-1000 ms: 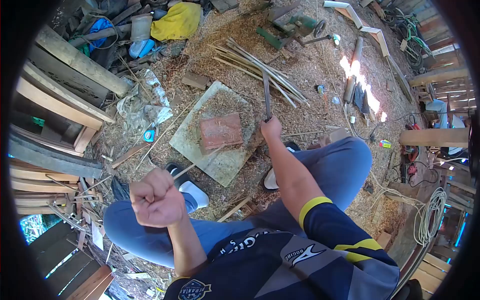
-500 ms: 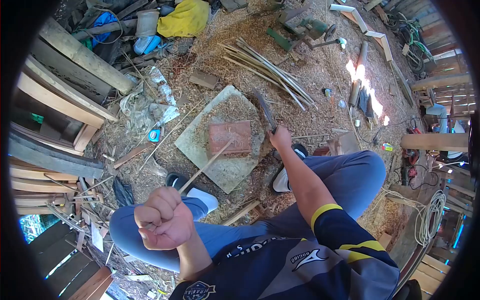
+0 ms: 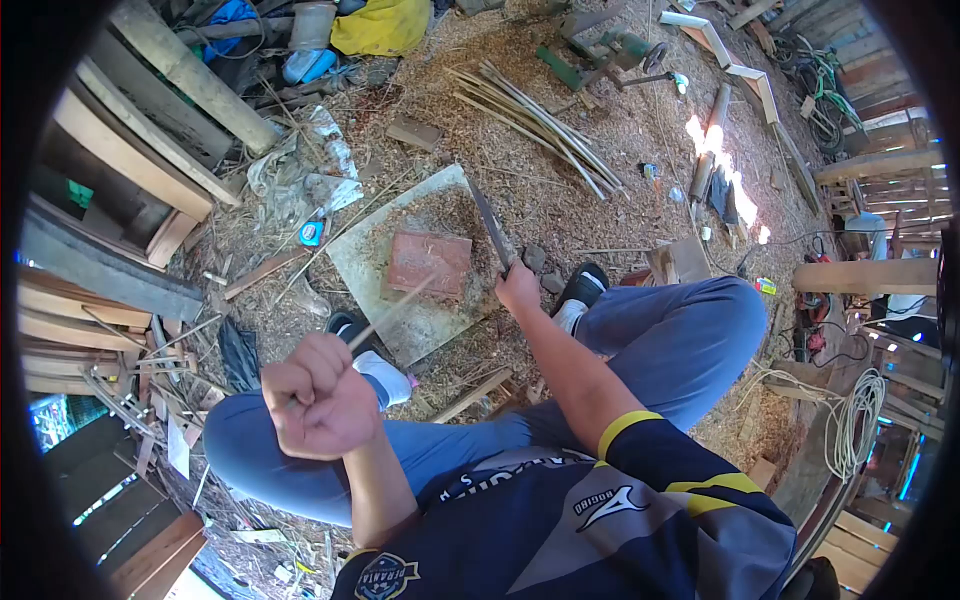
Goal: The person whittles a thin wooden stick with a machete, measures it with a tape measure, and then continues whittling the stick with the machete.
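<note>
My left hand (image 3: 320, 395) is closed in a fist around a thin wooden stick (image 3: 392, 312), held above my bent left leg. The stick's far end overlaps a reddish, brick-like block (image 3: 430, 262) in this view. That block lies on a pale square slab (image 3: 362, 250) strewn with shavings. My right hand (image 3: 518, 288) grips the handle of a machete (image 3: 488, 218), whose long dark blade points up and away over the slab's right corner.
A bundle of thin sticks (image 3: 540, 130) lies beyond the slab. Left of it are a blue tape measure (image 3: 311, 233) and a crumpled plastic sheet (image 3: 285, 170). A green machine (image 3: 625, 50) stands at the back. Coiled rope (image 3: 858, 420) hangs at the right.
My right hand and the machete have moved left, closer to the block. My left fist has risen slightly with the stick. The whole view has shifted a little.
</note>
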`<action>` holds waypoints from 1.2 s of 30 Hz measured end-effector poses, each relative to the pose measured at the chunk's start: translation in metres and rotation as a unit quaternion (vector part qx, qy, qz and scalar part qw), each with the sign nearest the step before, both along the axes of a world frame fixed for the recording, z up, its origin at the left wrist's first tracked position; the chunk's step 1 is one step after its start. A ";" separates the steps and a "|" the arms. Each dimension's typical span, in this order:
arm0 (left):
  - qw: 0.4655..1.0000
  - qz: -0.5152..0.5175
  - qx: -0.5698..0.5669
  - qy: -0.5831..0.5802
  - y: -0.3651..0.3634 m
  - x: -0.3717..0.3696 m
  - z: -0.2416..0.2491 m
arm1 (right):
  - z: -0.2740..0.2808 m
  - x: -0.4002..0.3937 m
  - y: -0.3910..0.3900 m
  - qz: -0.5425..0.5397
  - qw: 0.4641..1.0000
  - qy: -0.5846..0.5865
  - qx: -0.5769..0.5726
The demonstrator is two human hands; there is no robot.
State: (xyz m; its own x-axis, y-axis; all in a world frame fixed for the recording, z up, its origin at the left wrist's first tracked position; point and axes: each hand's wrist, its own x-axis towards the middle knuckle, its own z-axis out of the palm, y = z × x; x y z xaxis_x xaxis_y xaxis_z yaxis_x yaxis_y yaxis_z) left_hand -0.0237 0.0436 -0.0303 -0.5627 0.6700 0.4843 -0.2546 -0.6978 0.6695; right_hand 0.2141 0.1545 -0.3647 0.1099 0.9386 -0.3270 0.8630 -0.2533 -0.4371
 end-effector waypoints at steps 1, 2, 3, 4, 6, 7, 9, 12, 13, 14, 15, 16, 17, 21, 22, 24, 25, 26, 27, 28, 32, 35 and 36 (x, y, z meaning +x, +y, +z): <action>1.000 0.001 0.004 0.003 -0.002 -0.003 -0.001 | -0.002 0.000 -0.009 0.001 1.000 -0.002 0.009; 1.000 0.002 0.008 0.007 -0.002 -0.005 -0.001 | -0.003 0.003 -0.014 0.005 1.000 -0.003 0.000; 1.000 0.002 0.011 0.012 -0.003 -0.008 0.000 | 0.001 0.009 -0.018 0.006 1.000 0.006 0.002; 1.000 0.014 0.014 0.016 -0.002 -0.010 -0.001 | 0.006 0.015 -0.022 0.007 1.000 0.016 0.003; 0.999 0.008 0.028 0.014 0.001 -0.009 0.004 | 0.036 0.018 -0.025 -0.016 0.999 0.028 0.001; 0.999 0.005 0.033 0.013 0.001 -0.009 0.006 | 0.035 0.020 -0.022 -0.023 0.999 0.037 0.001; 0.999 0.020 0.012 0.040 0.002 -0.010 0.007 | 0.039 0.021 -0.014 -0.038 0.998 0.055 0.001; 0.999 0.018 0.011 0.039 0.011 -0.002 0.008 | 0.055 0.009 -0.008 -0.067 0.990 0.112 0.052; 0.999 0.016 0.011 0.044 0.010 0.001 0.007 | 0.061 0.002 -0.009 -0.085 0.986 0.132 0.059; 0.999 0.010 0.010 0.050 0.010 0.003 0.007 | 0.061 -0.007 -0.012 -0.093 0.976 0.178 0.080; 0.998 0.003 0.012 0.055 0.011 0.006 0.005 | 0.054 -0.017 -0.012 -0.101 0.964 0.223 0.103; 0.999 -0.006 0.020 0.050 0.010 0.009 0.002 | 0.056 -0.026 -0.013 -0.106 0.950 0.264 0.125; 0.998 -0.014 0.019 0.055 0.010 0.012 -0.003 | 0.058 -0.036 -0.016 -0.109 0.940 0.297 0.127; 0.997 -0.031 0.002 0.075 0.009 0.015 -0.021 | 0.153 -0.072 -0.050 -0.089 0.909 0.397 0.091; 0.996 -0.035 -0.001 0.080 0.008 0.015 -0.023 | 0.175 -0.076 -0.060 -0.080 0.903 0.415 0.074; 0.995 -0.049 -0.004 0.088 0.007 0.015 -0.023 | 0.198 -0.076 -0.077 -0.043 0.890 0.454 0.018; 0.995 -0.053 -0.005 0.085 0.004 0.014 -0.022 | 0.211 -0.075 -0.086 -0.026 0.882 0.471 -0.010; 0.995 -0.056 -0.006 0.081 0.001 0.013 -0.023 | 0.235 -0.072 -0.095 -0.028 0.884 0.459 -0.080; 0.995 -0.058 -0.008 0.075 -0.002 0.014 -0.023 | 0.231 -0.069 -0.103 0.007 0.892 0.446 -0.071; 0.995 -0.055 -0.009 0.079 -0.003 0.015 -0.023 | 0.225 -0.066 -0.110 0.043 0.899 0.432 -0.062; 0.994 -0.053 -0.009 0.096 -0.004 0.018 -0.022 | 0.216 -0.058 -0.123 0.177 0.911 0.372 -0.008; 0.993 -0.055 -0.016 0.105 -0.003 0.020 -0.020 | 0.211 -0.060 -0.123 0.169 0.906 0.387 -0.025; 0.993 -0.054 -0.019 0.107 -0.002 0.022 -0.019 | 0.209 -0.060 -0.122 0.154 0.904 0.397 -0.043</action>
